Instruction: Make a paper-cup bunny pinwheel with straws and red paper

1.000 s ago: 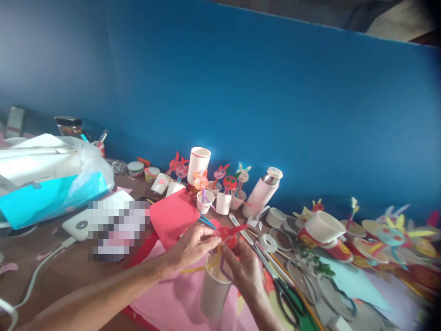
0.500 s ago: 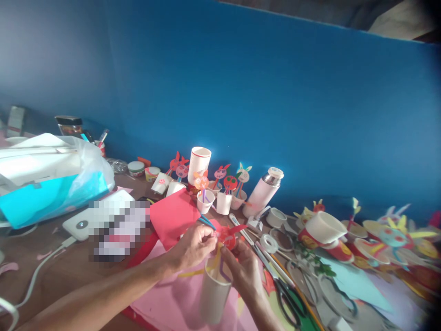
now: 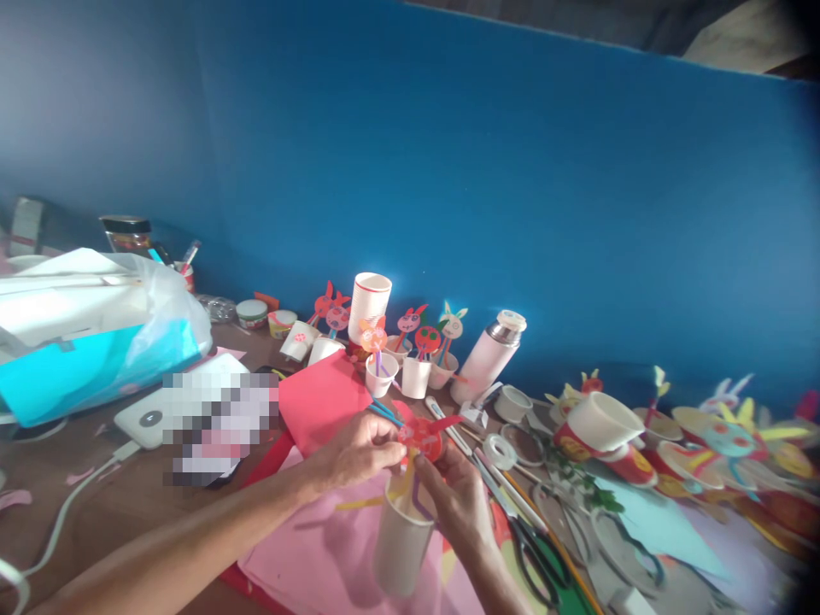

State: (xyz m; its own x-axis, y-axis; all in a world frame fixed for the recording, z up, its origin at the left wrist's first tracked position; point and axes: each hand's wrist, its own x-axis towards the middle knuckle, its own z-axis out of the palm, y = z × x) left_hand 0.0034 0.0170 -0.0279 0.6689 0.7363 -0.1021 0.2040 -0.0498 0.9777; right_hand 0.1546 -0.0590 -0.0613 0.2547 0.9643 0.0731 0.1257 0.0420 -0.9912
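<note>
A white paper cup stands upright on pink paper, with yellow and purple bent drinking straws coming out of its top. Above its rim is a red paper cutout face with pointed ears. My left hand is closed, thumb and fingers pinched at the cutout's left edge. On the other side, my right hand grips the cutout and the straw tops, with its thumb in front. Blue straws show just beyond my left fingers. The fingertips behind the cutout are hidden.
Finished-looking paper-faced cups line the wall, beside a pink thermos. Black-handled scissors, tape and more decorated cups lie to the right. A white power bank and a plastic bag are leftward.
My left fingers have uncurled slightly along the cutout's edge, and more of the face shows. The cutout and cup have shifted a little to the right. My right hand keeps its grip.
</note>
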